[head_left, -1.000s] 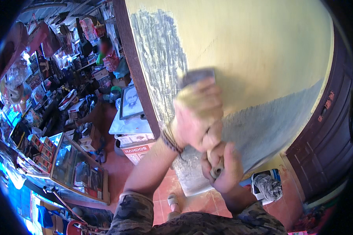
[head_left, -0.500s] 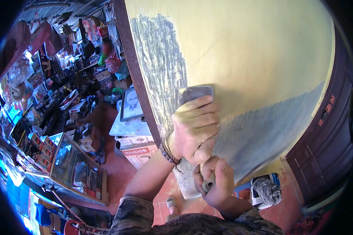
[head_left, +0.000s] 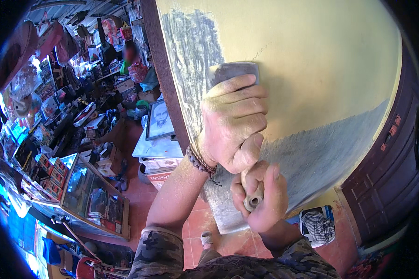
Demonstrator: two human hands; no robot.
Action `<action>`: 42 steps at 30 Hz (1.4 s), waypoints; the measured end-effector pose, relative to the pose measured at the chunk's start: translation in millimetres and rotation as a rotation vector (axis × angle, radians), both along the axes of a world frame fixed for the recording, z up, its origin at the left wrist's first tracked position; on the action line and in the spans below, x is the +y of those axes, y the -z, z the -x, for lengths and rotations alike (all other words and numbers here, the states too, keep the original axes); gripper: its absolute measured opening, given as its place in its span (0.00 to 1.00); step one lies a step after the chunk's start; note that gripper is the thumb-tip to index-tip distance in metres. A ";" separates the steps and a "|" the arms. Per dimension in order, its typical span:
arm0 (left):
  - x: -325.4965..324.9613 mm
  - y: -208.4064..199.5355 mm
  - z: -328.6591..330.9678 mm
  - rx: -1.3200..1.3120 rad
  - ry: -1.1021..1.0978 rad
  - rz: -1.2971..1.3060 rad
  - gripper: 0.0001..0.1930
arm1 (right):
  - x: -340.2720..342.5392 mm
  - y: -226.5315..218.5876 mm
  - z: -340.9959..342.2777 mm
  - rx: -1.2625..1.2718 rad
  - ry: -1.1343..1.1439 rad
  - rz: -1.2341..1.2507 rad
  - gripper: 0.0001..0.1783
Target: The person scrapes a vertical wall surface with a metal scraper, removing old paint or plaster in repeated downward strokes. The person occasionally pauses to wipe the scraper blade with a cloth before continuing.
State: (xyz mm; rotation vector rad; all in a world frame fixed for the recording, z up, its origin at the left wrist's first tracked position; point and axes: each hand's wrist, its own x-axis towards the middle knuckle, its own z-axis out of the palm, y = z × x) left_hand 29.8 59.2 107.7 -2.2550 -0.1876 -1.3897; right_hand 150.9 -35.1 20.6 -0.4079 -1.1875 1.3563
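Observation:
A wide-bladed scraper point(head_left: 233, 71) rests with its flat grey blade against the yellow wall point(head_left: 321, 56). My left hand point(head_left: 235, 123) is wrapped round it just behind the blade, the fingers dusted with pale powder and a beaded bracelet on the wrist. Lower down, my right hand point(head_left: 267, 195) grips the handle near its end, where a round hole shows; the thumb lies along it. Left of the blade is a rough grey patch point(head_left: 191, 44) with the yellow mostly off. Another grey area point(head_left: 316, 149) covers the lower part of the wall.
A brown post point(head_left: 160, 60) edges the wall at left. Beside it stand a white-topped stack of boxes point(head_left: 160, 149) and a framed portrait point(head_left: 160, 120). A glass display case point(head_left: 95, 195) is farther left, a dark door point(head_left: 381, 186) at right. A striped cloth point(head_left: 317, 225) lies low at right.
Both hands have moved up along the wall with the scraper, so the blade sits higher, beside the rough grey patch. Neither hand has let go.

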 end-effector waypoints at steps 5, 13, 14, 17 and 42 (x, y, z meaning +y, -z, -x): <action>-7.6 18.3 4.2 -0.005 0.036 0.029 0.15 | -5.2 12.5 8.2 -0.075 0.039 -0.098 0.27; -6.9 17.1 13.3 0.013 0.040 0.032 0.13 | -10.8 5.8 12.7 -0.009 0.030 -0.086 0.27; -7.9 16.4 13.1 0.052 0.046 -0.023 0.13 | -11.2 3.3 13.0 -0.043 0.037 -0.110 0.28; -11.1 13.2 12.9 -0.016 0.025 0.063 0.13 | -11.0 -2.6 15.4 0.003 0.047 -0.118 0.26; -6.7 98.1 11.6 -0.013 0.019 0.094 0.13 | -11.9 90.4 3.5 -0.127 0.054 -0.079 0.29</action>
